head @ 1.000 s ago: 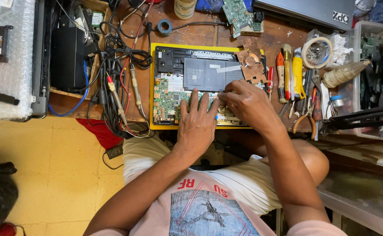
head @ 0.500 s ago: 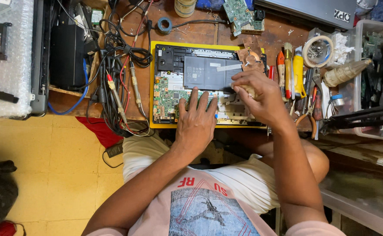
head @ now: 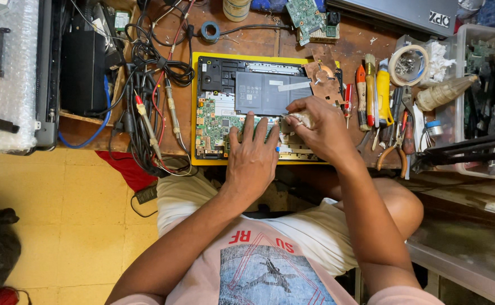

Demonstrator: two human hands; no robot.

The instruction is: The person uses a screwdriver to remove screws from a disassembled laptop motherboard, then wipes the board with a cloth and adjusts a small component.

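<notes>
An opened laptop base (head: 202, 107) with a yellow rim lies on the wooden bench, showing a dark battery (head: 261, 93), a green circuit board (head: 211, 121) and a copper heat sink (head: 322, 79). My left hand (head: 253, 158) rests flat on the board, fingers spread. My right hand (head: 318, 127) is curled over the board's right part, fingertips pinching a small whitish wad (head: 303, 118), perhaps cloth or tissue.
Screwdrivers, pliers and a yellow-handled tool (head: 383, 90) lie to the right, by a tape roll (head: 408, 65) and a clear bin (head: 484, 85). A tangle of cables and probes (head: 151, 85) and a black box (head: 84, 70) sit left. Bubble wrap (head: 5, 85) lies far left.
My right hand has drawn slightly back and left over the board, the whitish wad now showing at its fingertips. My left hand has stayed pressed on the board.
</notes>
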